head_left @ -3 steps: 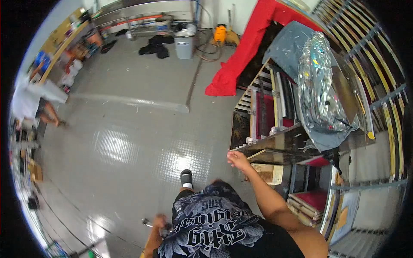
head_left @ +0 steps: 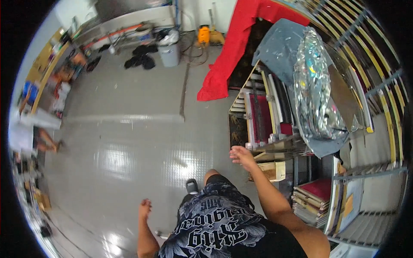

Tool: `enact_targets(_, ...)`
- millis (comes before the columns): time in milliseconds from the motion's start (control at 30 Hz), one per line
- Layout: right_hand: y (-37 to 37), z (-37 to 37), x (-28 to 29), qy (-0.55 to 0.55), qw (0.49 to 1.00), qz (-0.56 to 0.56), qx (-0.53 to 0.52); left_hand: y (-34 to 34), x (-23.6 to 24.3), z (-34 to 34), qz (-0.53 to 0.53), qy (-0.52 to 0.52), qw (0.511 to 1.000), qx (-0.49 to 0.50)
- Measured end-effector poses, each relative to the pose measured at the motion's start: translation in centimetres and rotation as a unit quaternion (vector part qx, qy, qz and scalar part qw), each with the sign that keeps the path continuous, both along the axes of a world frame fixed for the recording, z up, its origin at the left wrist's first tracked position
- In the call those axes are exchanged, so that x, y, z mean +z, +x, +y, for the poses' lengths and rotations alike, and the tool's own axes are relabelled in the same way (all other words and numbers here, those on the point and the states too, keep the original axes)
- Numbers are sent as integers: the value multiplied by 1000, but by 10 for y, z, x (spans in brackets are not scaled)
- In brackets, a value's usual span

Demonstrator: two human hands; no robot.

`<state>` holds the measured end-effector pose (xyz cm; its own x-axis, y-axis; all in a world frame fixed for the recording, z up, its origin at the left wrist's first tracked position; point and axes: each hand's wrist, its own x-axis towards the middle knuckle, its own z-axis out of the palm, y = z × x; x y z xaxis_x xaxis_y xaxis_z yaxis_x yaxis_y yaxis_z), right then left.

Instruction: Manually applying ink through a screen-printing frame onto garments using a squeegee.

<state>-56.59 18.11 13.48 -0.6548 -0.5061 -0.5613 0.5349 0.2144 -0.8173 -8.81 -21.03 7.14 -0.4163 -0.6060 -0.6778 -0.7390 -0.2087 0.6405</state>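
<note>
My right hand [head_left: 241,157] is open with loosely bent fingers and nothing in it, near the wooden cart [head_left: 236,133] holding framed screens with red mesh [head_left: 260,116]. Out over the grey floor [head_left: 112,107] at lower left, my left hand [head_left: 145,207] has loosely curled, parted fingers with nothing visible in them. Below that hand, a small metal fitting [head_left: 161,235] shows beside my shorts. My sandalled foot [head_left: 192,186] is on the floor ahead.
A co-worker [head_left: 23,133] stands by a cluttered workbench [head_left: 51,64]. A red cloth [head_left: 217,81], a crumpled foil bundle [head_left: 314,86] and racks [head_left: 357,38] line the right. A bin [head_left: 170,56] and dark pile [head_left: 140,58] are ahead. Cables [head_left: 64,234] cross the floor at lower left.
My left hand has swung up and left, away from the metal fitting. My right hand has risen slightly. My legs have shifted and the view has turned a little.
</note>
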Motion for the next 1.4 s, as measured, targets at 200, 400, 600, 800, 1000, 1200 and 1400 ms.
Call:
enact_targets(200, -164, 32, 22, -224, 894, -6, -388, -289, 74, -147, 50, -147, 984, -85)
enact_targets(400, -271, 11, 16, -278, 754, -3, -596, -392, -8, -199, 88, 120, 977, -154)
enact_targets(600, -295, -1, 9, -198, 636, -12, -746, -557, -16, -216, 108, 80, 900, -414)
enact_targets(800, -273, -98, 41, -198, 593, 38, -780, -811, 12, -212, 188, -78, 703, -681)
enact_targets(1000, -184, -245, 42, -91, 607, -2, -789, -963, 148, -58, 301, -76, 545, -779)
enact_targets(1200, -138, -392, 60, -114, 588, -47, -800, -944, 152, -30, 67, 0, 589, -805)
enact_targets(1400, -16, -449, 73, 166, 816, 149, -533, -897, 153, -102, 65, 50, 668, -740)
